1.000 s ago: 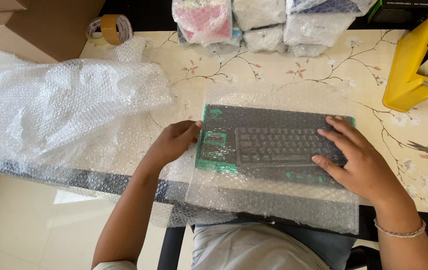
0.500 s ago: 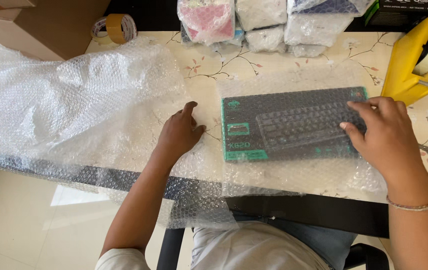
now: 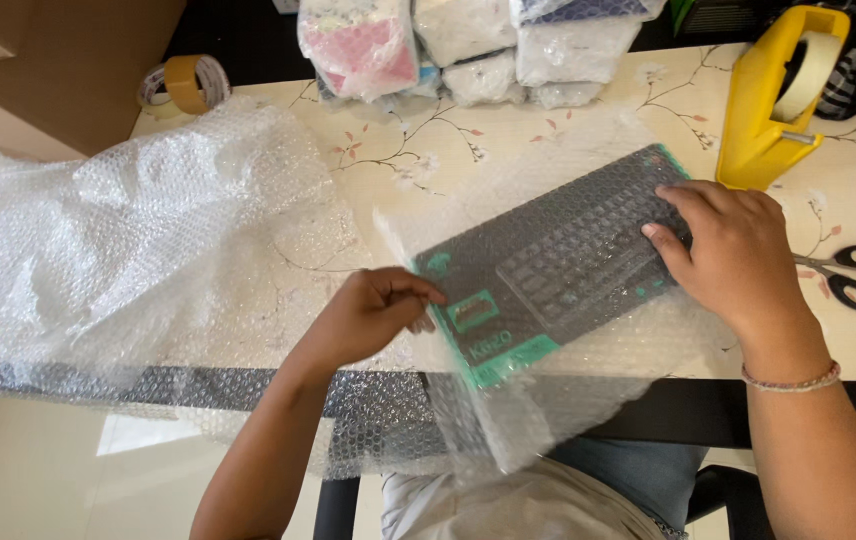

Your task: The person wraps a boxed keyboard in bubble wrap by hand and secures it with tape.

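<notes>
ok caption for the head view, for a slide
Two hands, left and right, wrap a keyboard box in bubble wrap.

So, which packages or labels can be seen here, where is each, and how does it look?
Keyboard box: flat, dark grey with green trim, tilted on the bubble wrap between the left hand and the right hand.
Wrapped parcels: bulging clear bags, pink, white and blue, along the table's far edge.
Cardboard box: brown, far left.

You sit at a cream tabletop printed with thin brown branches and small pink blossoms [image 3: 448,150], its front edge dark. Below you lies a pale, glossy tiled floor [image 3: 38,470] catching a patch of daylight. A brown cardboard box [image 3: 58,70] stands at the table's far left corner in soft, even light.
</notes>
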